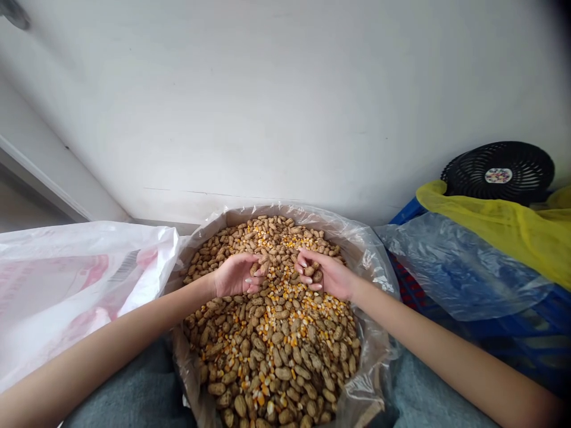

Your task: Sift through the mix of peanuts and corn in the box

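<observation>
A wide container lined with a clear plastic bag (377, 261) holds unshelled peanuts (283, 373) mixed with yellow and white corn kernels (263, 389). Over the left part of the heap, my left hand (241, 274) is curled around peanuts near its thumb and fingertips. Facing it on the right, my right hand (325, 274) has its fingers bent around a few peanuts. The two hands are apart, with the heap visible between them.
A white and pink sack (80, 285) lies at the left. On the right, a blue crate (526, 339) bears clear plastic, a yellow mesh bag (504, 229) and a black fan (497, 172). Behind the container stands a white wall (267, 107).
</observation>
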### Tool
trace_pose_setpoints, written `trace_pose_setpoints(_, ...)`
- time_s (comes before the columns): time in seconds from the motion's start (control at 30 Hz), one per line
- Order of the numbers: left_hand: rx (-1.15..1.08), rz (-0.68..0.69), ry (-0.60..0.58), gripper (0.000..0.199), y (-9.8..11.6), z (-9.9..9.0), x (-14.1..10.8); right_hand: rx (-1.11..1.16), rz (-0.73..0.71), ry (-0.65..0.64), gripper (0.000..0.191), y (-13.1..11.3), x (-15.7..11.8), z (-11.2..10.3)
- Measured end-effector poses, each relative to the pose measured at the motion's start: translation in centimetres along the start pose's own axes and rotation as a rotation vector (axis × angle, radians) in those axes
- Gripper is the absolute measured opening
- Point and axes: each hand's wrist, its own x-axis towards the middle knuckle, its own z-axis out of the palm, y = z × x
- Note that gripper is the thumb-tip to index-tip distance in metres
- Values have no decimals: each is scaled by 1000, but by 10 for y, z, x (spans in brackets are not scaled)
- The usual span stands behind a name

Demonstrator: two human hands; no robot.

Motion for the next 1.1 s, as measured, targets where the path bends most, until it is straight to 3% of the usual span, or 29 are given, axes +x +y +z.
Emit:
trace_pose_setpoints(0.2, 26, 8, 55, 24, -1, -3, 4, -123, 75, 87, 34, 4, 2, 1)
trace_pose_setpoints(0.37, 191, -38, 203, 37, -4, -6, 8, -265, 50, 206, 38, 4, 3, -3)
trace_pose_setpoints(0.43, 370, -16, 275, 40, -5, -8, 9, -578, 16, 254, 37, 4, 3, -6)
trace_pose_setpoints(0.53, 684, 32, 321, 39, -5, -10, 10, -1287, -48, 324, 28, 6, 3, -8)
trace_pose_setpoints(0.6, 1069, 77, 331, 35, -6, -9, 9, -1626, -43, 341, 22, 8, 3, -8)
trace_pose_setpoints(0.67, 1544, 92, 342, 32, -10, -8, 9, -1788, -1, 329, 22, 10, 4, -6)
trace_pose_setpoints(0.73, 1872, 42, 357, 33, -16, -6, 11, -1846, 12, 319, 21, 11, 4, -5)
trace_pose_setpoints(0.87, 2002, -70, 399, 36, -26, -5, 16, -1758, 12, 319, 19, 12, 5, -7)
trace_pose_setpoints(0.97, 1876, -19, 409, 28, -25, -8, 16, -1401, -5, 318, 26, 12, 5, -11)
trace_pose_setpoints(1.03, 1589, 7, 405, 27, -21, -11, 15, -949, -8, 303, 30, 9, 4, -11)
trace_pose_setpoints(1.1, 1077, 12, 361, 28, -16, -12, 12, -463, -18, 254, 27, 4, 2, -11)
